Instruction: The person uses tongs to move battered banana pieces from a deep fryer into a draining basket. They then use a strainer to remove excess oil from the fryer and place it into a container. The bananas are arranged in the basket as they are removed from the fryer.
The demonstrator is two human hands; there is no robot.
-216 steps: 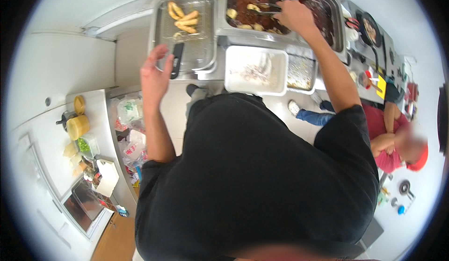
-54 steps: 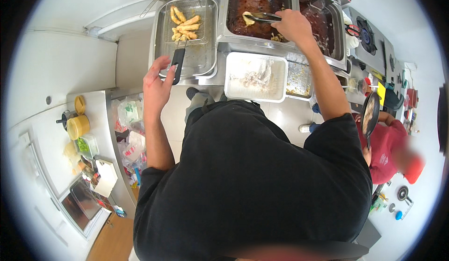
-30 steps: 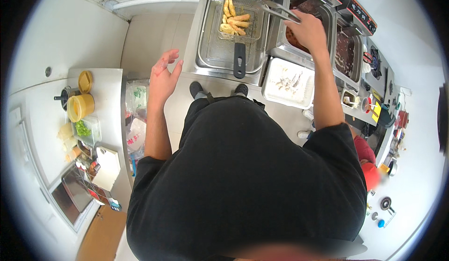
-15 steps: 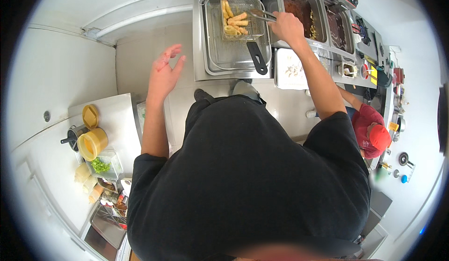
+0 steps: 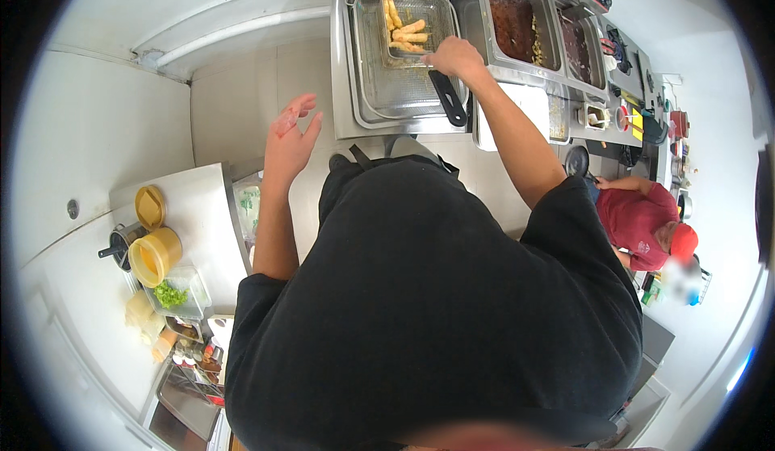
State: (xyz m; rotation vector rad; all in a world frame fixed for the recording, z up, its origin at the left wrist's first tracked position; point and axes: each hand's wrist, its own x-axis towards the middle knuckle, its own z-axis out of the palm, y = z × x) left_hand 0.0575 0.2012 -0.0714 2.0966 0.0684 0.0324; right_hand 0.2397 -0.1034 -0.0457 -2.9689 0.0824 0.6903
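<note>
While palm-down, right hand by basket

Silver rect. wire basket: metal mesh, semi-gloss
Long blk basket handle: plastic-look., smooth, matt
Silver rect. fryer vat: bare metal, smooth, glossy
Yellow rnd tub: plastic, smooth, sl. sheen
Blk short-slv. shirt: cloth, matt
Pale floor tiles: smooth, sl. sheen

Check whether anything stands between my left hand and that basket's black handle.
No loose object stands between the left hand and the black handle. The steel counter edge and the metal tray rim cross that line in view; whether the hand clears them is unclear.
</note>
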